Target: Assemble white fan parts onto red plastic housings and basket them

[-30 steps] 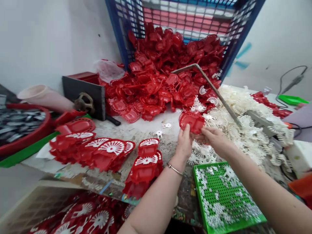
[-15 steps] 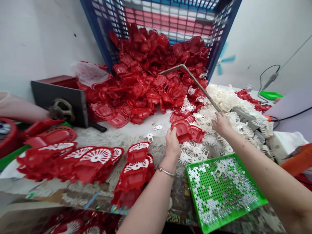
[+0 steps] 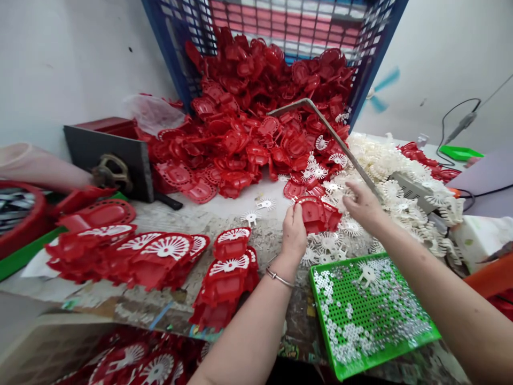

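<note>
left hand [image 3: 294,231]: closed on edge of red plastic shell [image 3: 316,214], held just above tabletop [image 3: 224,214] | right hand [image 3: 360,206]: fingers loosely curled, over white fan-shaped pieces [image 3: 401,198] just right of shell; grip on one unclear | green tray [image 3: 372,315]: near edge, below both hands

Scuffed, paint-flecked stone-grey worktop [image 3: 224,211], plain white plaster walls [image 3: 60,59] rising behind the worktop on both sides, tilted blue plastic lattice crate [image 3: 168,48] at the worktop's back, soft even light
</note>
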`<state>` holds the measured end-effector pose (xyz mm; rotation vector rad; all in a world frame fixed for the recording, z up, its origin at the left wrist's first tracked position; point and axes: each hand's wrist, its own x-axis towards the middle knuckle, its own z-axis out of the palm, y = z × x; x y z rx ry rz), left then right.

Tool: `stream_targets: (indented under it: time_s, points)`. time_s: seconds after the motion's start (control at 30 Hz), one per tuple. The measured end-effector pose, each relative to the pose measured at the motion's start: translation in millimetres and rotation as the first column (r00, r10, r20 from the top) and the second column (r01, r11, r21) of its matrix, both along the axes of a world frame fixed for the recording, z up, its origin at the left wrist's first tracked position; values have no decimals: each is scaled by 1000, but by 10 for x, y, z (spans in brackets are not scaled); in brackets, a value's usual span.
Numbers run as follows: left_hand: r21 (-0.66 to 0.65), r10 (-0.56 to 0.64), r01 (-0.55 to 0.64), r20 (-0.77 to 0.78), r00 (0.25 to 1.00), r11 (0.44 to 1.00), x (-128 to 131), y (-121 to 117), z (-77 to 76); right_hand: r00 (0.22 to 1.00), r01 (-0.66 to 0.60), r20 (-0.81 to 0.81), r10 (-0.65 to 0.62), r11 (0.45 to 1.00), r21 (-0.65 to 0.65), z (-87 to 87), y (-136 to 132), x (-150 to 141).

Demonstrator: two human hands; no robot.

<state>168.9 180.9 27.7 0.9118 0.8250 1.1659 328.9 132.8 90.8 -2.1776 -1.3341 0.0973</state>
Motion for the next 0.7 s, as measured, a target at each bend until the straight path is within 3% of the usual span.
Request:
stream_targets:
  time_s: [0.13,0.23,0.33,0.57,0.7]
  points:
    - [37,-43,43,12,999,998,27,-32,-22,968,-183,-186,171,982,-52,-5,-48,-497]
    - [40,-68,67,35,997,997,34,-12,-46,916,-288,-310,253,955,-71,1,-88,-631]
    - [25,-84,82,65,994,996,48,24,-84,905,-308,-326,272,949,-65,2,-119,-558]
    - [-2,-175,176,122,977,984,100,42,-188,966,-231,-106,236,971,54,-2,-117,-258]
    - [-6,-220,223,145,965,975,107,42,-199,959,-250,-114,259,965,84,2,-166,-193]
